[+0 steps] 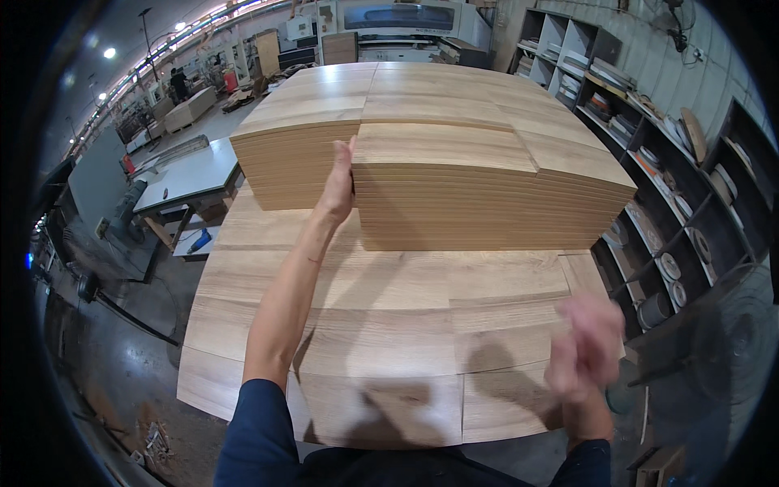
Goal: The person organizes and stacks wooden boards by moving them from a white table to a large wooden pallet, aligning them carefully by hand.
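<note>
A tall stack of wood-grain boards (479, 207) stands in the middle of the worktop, its layered brown edges facing me. My left hand (341, 185) reaches forward with its palm laid flat against the left end of this stack, thumb up; its fingertips are partly hidden behind the stack's corner. Just left of that hand is another board stack (296, 166), set slightly farther back. My right hand (586, 345) is smeared by motion above the near right side of the lower boards (389, 341). Its fingers cannot be made out.
More wood-grain stacks (430, 85) spread out behind. Dark shelves (641, 146) with rolls of edging line the right side. A light-topped side table (182, 178) stands at left, with a blue power drill (200, 240) below. A large machine (398, 28) is at the back.
</note>
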The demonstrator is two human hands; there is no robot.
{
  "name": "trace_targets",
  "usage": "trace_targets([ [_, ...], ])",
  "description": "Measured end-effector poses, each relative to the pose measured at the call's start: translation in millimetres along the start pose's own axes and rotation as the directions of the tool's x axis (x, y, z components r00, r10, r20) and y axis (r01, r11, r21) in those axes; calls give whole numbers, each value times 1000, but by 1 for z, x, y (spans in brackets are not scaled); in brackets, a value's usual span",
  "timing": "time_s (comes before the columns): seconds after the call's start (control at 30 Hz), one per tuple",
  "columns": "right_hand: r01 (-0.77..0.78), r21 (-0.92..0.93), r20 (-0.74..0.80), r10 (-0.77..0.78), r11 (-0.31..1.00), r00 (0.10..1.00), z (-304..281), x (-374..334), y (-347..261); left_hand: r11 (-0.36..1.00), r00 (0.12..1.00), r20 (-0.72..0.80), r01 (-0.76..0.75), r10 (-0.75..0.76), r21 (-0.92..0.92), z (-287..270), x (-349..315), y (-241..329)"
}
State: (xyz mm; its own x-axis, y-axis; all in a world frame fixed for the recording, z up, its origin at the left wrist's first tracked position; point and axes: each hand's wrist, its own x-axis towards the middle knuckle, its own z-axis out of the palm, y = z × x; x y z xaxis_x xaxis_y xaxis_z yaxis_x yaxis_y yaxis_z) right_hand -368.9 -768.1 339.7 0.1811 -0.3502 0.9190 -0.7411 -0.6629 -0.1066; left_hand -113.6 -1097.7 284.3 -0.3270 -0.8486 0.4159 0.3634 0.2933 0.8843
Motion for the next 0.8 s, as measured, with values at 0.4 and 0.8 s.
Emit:
trace_targets([
  [0.4,829,-344,-639,-757,441,137,10,-2,-91,997,996,-50,-70,72,38,-24,7,-8],
  [0.8,775,-472,-499,-852,421,158,-3,-24,-100,994,993,-71,-91,95,53,0,8,-6],
])
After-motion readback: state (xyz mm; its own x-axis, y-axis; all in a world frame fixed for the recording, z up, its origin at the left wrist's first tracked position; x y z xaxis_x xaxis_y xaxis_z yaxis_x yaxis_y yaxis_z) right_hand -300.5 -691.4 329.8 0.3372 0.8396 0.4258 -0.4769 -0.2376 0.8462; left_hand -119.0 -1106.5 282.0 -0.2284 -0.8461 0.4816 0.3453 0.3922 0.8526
